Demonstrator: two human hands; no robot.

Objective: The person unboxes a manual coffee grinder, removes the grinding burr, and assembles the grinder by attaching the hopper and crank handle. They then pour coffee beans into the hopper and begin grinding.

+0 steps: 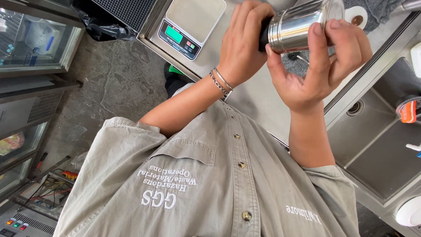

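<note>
Stainless steel runs along the upper part of the view: a worktop (258, 94) with a digital kitchen scale (189, 24) standing on it, its green display lit, and to the right a steel sink (377, 145) set lower than the worktop. Beyond the scale lies a black ribbed mat (125, 11). Rough grey stone floor (112, 79) shows on the left, next to glass-fronted cabinets (30, 39). On the far right edge of the sink sits an orange and black brush-like thing (408, 112), and a white round object (410, 211) lies at the lower right corner.

Both hands are raised over the worktop and meet on one thing: a shiny metal cylinder (298, 26), tilted, with a black part at its left end. The left hand (243, 41), with two thin bracelets (220, 81) at the wrist, is curled closed around that black end, fingers wrapped over it. The right hand (320, 66) grips the steel body from below and from the side, thumb laid across the metal, fingers bent round the far side. The cylinder is held clear of the worktop, above a dark patch of cloth (302, 61) that shows between the hands.

A grey-green button shirt (228, 184) with white stitched lettering fills the lower half of the view.
</note>
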